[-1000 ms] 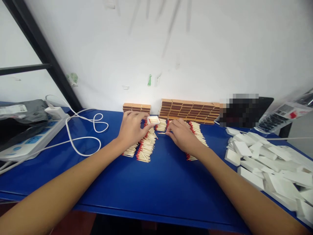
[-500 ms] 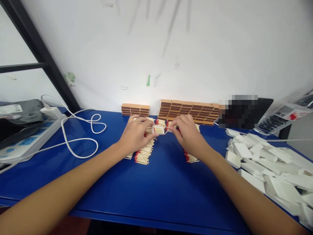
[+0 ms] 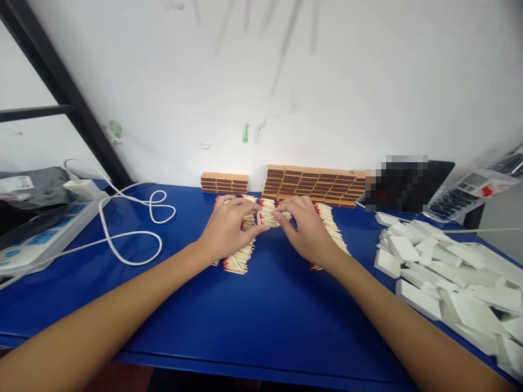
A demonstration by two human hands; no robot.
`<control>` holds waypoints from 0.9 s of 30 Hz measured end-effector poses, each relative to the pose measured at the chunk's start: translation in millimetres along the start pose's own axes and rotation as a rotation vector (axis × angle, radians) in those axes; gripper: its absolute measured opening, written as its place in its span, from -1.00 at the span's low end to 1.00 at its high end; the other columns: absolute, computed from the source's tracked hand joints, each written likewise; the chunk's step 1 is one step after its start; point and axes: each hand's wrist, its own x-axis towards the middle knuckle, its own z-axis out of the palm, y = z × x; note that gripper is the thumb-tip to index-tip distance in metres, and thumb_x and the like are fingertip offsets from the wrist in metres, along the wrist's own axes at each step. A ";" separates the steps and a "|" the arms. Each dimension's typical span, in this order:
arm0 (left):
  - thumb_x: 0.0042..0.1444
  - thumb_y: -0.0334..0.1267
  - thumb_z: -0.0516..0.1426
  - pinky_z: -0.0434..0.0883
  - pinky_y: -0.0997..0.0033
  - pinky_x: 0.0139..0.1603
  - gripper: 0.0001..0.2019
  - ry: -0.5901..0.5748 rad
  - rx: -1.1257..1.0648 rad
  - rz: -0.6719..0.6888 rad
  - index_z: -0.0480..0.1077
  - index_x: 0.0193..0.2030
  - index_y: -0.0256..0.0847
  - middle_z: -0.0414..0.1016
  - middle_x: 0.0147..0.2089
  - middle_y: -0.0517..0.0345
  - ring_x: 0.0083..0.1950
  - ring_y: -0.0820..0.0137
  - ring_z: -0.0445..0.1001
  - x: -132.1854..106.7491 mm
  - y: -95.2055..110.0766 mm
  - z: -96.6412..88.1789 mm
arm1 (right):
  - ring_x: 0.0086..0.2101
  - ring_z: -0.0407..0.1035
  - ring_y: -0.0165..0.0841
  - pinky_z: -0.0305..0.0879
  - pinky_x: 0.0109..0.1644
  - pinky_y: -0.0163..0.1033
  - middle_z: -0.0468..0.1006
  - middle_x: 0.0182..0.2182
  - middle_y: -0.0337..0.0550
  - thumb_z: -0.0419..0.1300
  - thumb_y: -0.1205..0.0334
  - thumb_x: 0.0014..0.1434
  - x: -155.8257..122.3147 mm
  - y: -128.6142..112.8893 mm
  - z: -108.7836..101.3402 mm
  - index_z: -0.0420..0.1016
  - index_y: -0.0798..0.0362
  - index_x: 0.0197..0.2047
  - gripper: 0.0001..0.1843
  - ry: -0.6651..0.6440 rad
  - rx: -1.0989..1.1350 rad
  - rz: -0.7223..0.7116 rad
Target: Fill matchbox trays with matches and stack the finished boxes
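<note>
Between both hands, a small white matchbox tray (image 3: 268,220) is held above the table with matches lying in it. My left hand (image 3: 229,226) is closed on its left end, thumb at the front and fingers behind. At the tray's right end, my right hand (image 3: 307,226) has its thumb and fingertips pinched on the edge. Loose red-tipped matches lie in rows around the hands: a left row (image 3: 239,258) partly under my left hand, a right row (image 3: 333,228) beyond my right hand, and some matches (image 3: 267,203) behind the tray.
Stacked brown matchboxes stand against the wall in a short stack (image 3: 224,183) and a longer stack (image 3: 310,182). A heap of white trays (image 3: 441,277) covers the right side, near a plastic bottle (image 3: 461,196) and a dark tablet (image 3: 437,185). A white cable (image 3: 157,239) and power strip (image 3: 53,228) lie left.
My right hand has moved left from beside the tray onto its right end. The tray has shifted slightly right, and more of the right match row shows.
</note>
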 end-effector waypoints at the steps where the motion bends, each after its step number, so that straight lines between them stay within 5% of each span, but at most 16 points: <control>1: 0.31 0.00 0.39 0.33 -0.03 0.37 -0.70 -0.007 0.007 0.006 0.59 0.05 -0.09 0.75 0.08 0.08 0.15 0.13 0.66 0.1 0.0 -0.2 | -0.04 0.36 -0.09 0.30 0.09 0.09 0.60 -0.13 -0.03 0.10 0.21 0.51 0.4 0.0 -1.6 0.45 -0.06 -0.18 -0.82 -0.017 0.005 -0.004; 15: 0.28 0.05 0.41 0.38 -0.01 0.30 -0.66 0.049 0.033 0.011 0.59 0.02 -0.12 0.76 0.04 0.08 0.10 0.13 0.68 -0.1 -4.6 2.4 | -0.04 0.39 -0.08 0.32 0.08 0.09 0.61 -0.13 -0.03 0.18 0.25 0.45 3.9 -0.7 -13.0 0.51 -0.07 -0.16 -0.89 -0.024 -0.032 -0.080; 20: 0.29 -0.02 0.41 0.37 -0.04 0.30 -0.70 0.084 0.097 -0.047 0.59 0.04 -0.10 0.77 0.05 0.08 0.13 0.09 0.68 2.1 -10.5 -1.3 | -0.10 0.37 -0.06 0.31 0.05 0.10 0.59 -0.23 -0.01 0.18 0.22 0.43 3.8 26.8 -13.3 0.54 -0.04 -0.22 -0.84 0.027 -0.153 -0.011; 27: 0.25 -0.01 0.44 0.39 -0.02 0.24 -0.65 0.102 0.149 -0.089 0.59 0.03 -0.13 0.78 -0.04 0.07 0.08 0.06 0.69 5.2 -15.8 -3.9 | -0.09 0.33 -0.04 0.31 0.07 0.11 0.57 -0.24 0.05 0.25 0.28 0.34 -2.4 58.8 -9.2 0.64 0.02 -0.27 -0.85 -0.157 -0.287 0.019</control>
